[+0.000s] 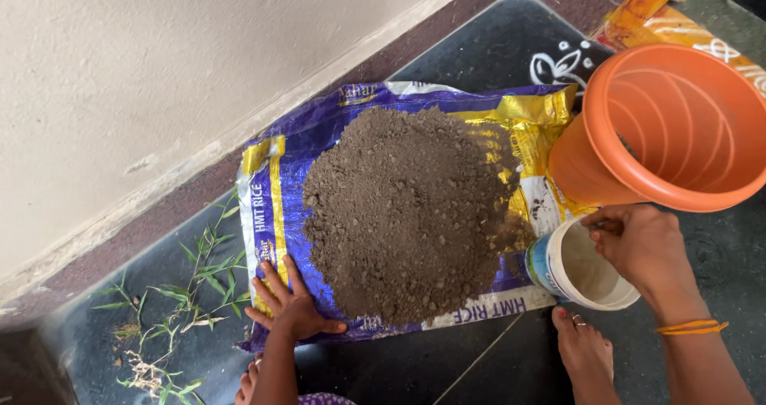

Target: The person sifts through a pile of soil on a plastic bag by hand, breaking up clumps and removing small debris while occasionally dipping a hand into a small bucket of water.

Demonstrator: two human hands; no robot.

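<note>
Here, left hand (289, 308) spread flat on sack (275, 181) | right hand (638, 245) seemingly pinching white tub (558, 271) rim | orange pot (670, 126) beside

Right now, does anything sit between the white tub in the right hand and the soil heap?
Nothing visible does. The right hand holds the white tub by its rim at the edge of the soil heap; the orange pot stands behind it.

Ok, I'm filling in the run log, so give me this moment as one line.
left hand: flat on sack | right hand: grips white tub rim | soil pile: on sack | orange pot: empty, beside tub
</note>
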